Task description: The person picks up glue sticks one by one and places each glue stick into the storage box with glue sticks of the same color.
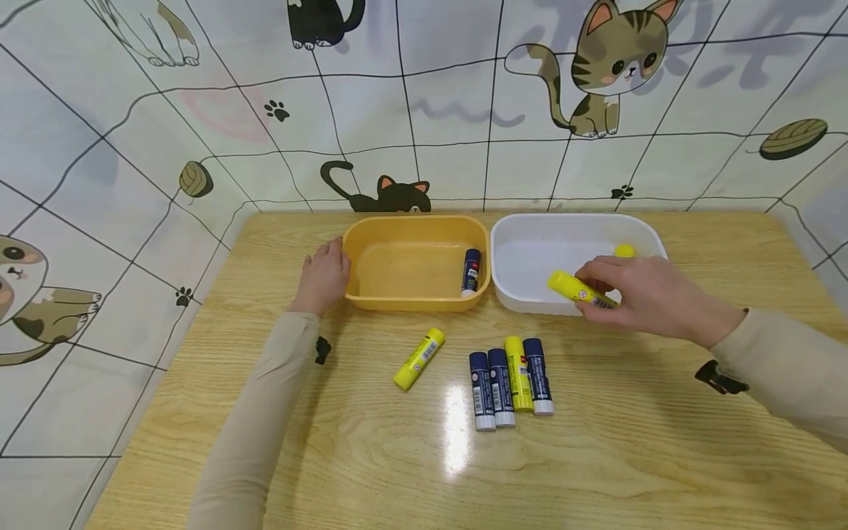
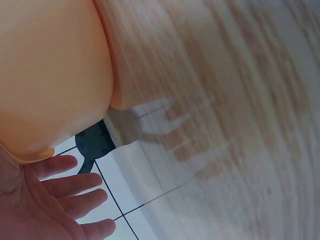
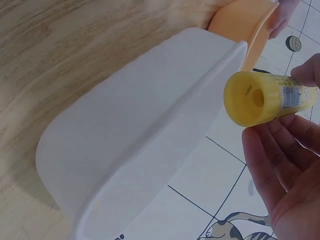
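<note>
My right hand (image 1: 652,294) pinches a yellow glue stick (image 1: 568,287) over the front rim of the white bin (image 1: 530,300). In the right wrist view its hollow end (image 3: 245,97) faces the camera, with thumb and fingertips on the barrel. Another yellow stick (image 1: 624,251) shows partly inside that bin, behind the hand. My left hand (image 1: 324,274) rests at the left side of the orange bin (image 1: 361,300); in the left wrist view its fingers (image 2: 75,185) are spread and fairly straight. A navy glue stick (image 1: 471,271) leans inside the orange bin at its right end.
On the wooden table (image 1: 371,456), a yellow glue stick (image 1: 419,359) lies slanted before the orange bin. To its right, navy sticks (image 1: 482,390) and a yellow one (image 1: 519,374) lie in a row. A cat-print tiled backdrop (image 1: 450,110) rises behind the bins.
</note>
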Available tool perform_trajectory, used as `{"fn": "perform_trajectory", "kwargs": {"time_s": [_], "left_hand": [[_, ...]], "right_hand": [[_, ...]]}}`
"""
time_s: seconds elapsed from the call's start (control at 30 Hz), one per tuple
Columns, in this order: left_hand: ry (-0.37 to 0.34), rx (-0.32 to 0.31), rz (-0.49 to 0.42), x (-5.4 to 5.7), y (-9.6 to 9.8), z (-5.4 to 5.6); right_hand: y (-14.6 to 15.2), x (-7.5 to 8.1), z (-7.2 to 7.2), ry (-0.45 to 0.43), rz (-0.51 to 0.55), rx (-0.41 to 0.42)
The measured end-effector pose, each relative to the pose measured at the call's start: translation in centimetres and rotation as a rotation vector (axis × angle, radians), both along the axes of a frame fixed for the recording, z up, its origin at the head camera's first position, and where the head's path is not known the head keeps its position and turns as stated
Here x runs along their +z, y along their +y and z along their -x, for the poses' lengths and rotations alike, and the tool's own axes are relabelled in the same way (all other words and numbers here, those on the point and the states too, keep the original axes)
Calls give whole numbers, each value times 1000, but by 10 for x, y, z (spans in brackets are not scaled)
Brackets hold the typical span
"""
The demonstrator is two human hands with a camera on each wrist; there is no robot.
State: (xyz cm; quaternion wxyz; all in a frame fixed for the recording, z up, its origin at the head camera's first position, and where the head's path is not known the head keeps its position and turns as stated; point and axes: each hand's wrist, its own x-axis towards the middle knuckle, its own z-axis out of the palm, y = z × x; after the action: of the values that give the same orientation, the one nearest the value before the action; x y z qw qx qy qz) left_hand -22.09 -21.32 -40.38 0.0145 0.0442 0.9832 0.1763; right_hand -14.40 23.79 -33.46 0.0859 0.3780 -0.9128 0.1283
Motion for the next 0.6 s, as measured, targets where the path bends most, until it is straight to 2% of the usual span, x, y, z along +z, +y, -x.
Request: {"fn": "perform_trajectory", "kwargs": {"time_s": [0.1,0.33,0.5,0.6], "left_hand": [[0,1,1,0,0,0],[-4,2,-2,1,0,0],[-8,4,-3,0,0,0],[-9,6,-3,0,0,0]], "right_hand": [[1,3,4,-15,5,-23],[2,10,11,-113,64,-78],[5,12,19,-127,91,-87],[7,14,23,-179,90,-111]]}}
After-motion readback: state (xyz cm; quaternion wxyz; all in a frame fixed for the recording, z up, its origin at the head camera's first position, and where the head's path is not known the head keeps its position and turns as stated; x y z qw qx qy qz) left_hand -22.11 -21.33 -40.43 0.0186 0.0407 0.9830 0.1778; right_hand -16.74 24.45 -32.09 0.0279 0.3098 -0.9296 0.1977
